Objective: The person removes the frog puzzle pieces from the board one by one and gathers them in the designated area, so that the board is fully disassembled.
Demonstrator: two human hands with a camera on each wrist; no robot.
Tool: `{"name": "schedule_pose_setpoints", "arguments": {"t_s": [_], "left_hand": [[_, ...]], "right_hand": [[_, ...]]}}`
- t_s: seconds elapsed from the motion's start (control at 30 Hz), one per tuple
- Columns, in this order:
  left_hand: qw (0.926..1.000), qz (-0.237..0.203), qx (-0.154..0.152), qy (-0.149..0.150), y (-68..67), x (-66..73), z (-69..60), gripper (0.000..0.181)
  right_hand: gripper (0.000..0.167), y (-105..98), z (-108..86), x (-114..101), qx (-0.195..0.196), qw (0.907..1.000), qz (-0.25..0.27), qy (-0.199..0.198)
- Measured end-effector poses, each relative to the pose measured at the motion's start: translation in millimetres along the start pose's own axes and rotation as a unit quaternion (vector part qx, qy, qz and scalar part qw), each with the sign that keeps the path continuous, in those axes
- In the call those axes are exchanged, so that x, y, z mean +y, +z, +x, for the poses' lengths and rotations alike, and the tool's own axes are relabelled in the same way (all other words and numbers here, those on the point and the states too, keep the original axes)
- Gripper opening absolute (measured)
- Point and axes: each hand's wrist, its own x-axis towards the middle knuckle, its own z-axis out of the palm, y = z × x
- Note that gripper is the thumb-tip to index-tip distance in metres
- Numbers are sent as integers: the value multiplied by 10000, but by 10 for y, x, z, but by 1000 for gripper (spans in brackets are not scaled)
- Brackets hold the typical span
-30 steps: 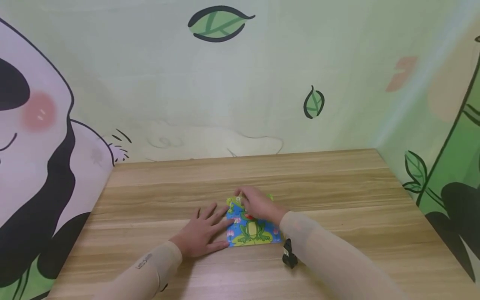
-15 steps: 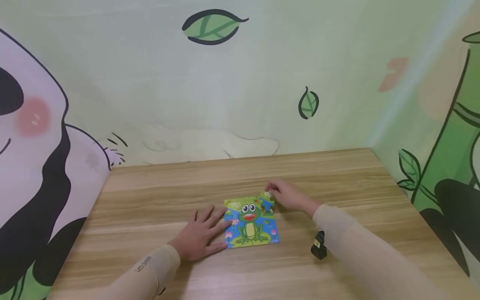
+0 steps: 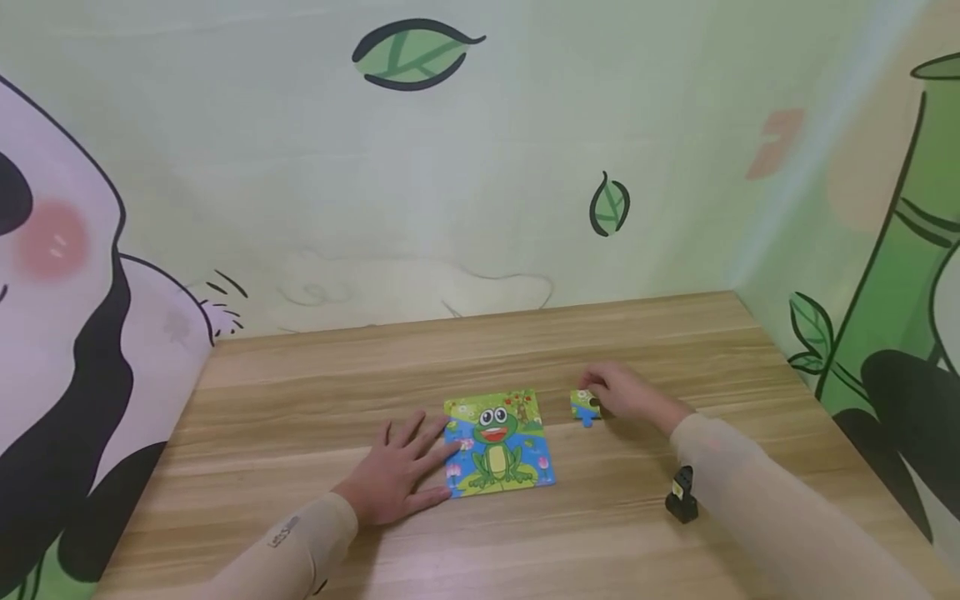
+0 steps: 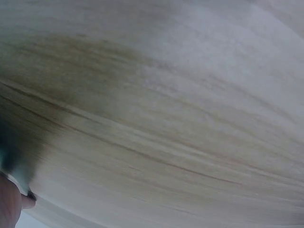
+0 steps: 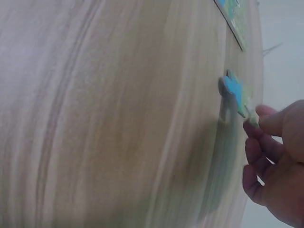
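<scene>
While the puzzle (image 3: 497, 457) touches the spread left hand (image 3: 392, 477), the right hand (image 3: 621, 392) pinches a separate piece (image 3: 582, 407).

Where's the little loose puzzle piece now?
In the head view, the little loose puzzle piece is to the right of the frog picture, not touching it, pinched between the right hand's thumb and finger.

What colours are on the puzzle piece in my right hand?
Green and blue with a little white; the puzzle piece shows best in the head view.

Streaked wood tabletop (image 4: 180, 142), left side shadowed, one of the hands (image 4: 10, 204) — bottom-left corner
</scene>
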Motion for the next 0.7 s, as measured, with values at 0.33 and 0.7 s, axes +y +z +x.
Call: {"name": "schedule_pose_setpoints", "arguments": {"t_s": [0.33, 0.7], "left_hand": [[9999, -58, 71, 48, 19, 0, -20, 71], [10000, 12, 64, -13, 37, -15, -21, 70]], "right_hand": [[29, 5, 77, -87, 448, 9981, -277, 322], [26, 381, 275, -607, 2, 9998, -174, -134]]}}
